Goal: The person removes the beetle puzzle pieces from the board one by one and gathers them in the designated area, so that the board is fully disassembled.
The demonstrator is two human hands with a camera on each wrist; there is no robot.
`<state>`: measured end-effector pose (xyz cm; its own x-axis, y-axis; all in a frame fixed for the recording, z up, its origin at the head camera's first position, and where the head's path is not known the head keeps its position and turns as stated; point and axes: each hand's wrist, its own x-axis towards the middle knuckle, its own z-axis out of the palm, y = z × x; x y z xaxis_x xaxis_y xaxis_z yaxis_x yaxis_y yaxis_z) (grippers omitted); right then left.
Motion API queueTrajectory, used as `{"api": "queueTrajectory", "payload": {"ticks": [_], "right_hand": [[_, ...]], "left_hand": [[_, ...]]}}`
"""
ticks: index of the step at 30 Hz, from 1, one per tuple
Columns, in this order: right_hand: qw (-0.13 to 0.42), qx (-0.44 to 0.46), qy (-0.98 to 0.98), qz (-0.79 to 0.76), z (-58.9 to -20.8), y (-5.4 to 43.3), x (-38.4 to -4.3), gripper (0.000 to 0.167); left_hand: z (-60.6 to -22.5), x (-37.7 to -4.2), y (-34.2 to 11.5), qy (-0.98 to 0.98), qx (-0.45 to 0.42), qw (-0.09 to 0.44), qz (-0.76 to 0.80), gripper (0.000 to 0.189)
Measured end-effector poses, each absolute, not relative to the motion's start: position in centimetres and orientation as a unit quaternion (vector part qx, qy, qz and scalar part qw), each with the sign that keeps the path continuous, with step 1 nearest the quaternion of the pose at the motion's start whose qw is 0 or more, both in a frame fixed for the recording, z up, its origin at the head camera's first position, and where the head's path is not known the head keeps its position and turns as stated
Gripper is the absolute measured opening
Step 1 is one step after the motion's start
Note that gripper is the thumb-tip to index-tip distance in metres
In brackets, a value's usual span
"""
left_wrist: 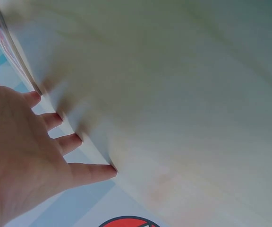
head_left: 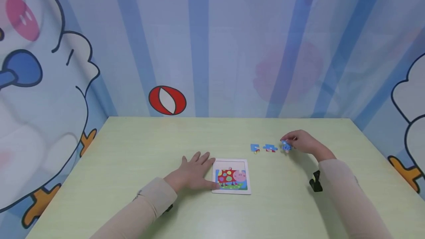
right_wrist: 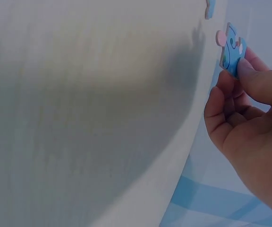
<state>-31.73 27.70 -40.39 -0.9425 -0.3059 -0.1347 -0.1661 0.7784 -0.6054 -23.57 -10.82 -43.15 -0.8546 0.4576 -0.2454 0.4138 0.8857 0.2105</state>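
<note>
A white-framed jigsaw puzzle (head_left: 231,176) lies on the table, its lower part filled with a pink pig and a red spotted body, its top strip bare. My left hand (head_left: 194,174) rests at the frame's left side, fingers spread and thumb over the edge. Between thumb and fingers, my right hand (head_left: 303,142) pinches a blue puzzle piece (right_wrist: 232,51), held tilted just above the table in the right wrist view. Left of it lie two more loose pieces, one blue and red (head_left: 270,148), the other a corner-shaped piece (head_left: 255,147).
The pale yellow-green table (head_left: 139,139) ends at a blue striped backdrop (head_left: 225,47) behind. Cartoon figures are printed on the side walls, and a red and white ball (head_left: 167,100) on the backdrop.
</note>
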Motion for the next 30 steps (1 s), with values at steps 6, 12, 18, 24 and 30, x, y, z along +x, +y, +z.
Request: {"api": "queueTrajectory", "payload": {"ticks": [6, 12, 18, 24, 30], "right_hand": [[0.113, -0.118, 0.947, -0.275, -41.0, 27.6, -32.1, 0.027], [0.117, -0.108, 0.952, -0.262, -41.5, 27.7, -32.3, 0.024], [0.116, -0.108, 0.951, -0.266, -41.8, 27.8, -32.4, 0.021], [0.112, -0.116, 0.951, -0.264, -42.0, 28.0, -32.4, 0.019], [0.112, -0.119, 0.950, -0.267, -42.0, 27.9, -32.4, 0.018]], "left_hand": [[-43.0, -23.5, -10.8, 0.960, 0.225, 0.146, 0.079, 0.092], [-43.0, -23.4, -10.8, 0.960, 0.226, 0.145, 0.080, 0.092], [-43.1, -23.4, -10.9, 0.960, 0.226, 0.146, 0.080, 0.092], [-42.8, -23.3, -10.8, 0.959, 0.226, 0.149, 0.085, 0.092], [-42.6, -23.2, -10.8, 0.960, 0.223, 0.150, 0.082, 0.092]]}}
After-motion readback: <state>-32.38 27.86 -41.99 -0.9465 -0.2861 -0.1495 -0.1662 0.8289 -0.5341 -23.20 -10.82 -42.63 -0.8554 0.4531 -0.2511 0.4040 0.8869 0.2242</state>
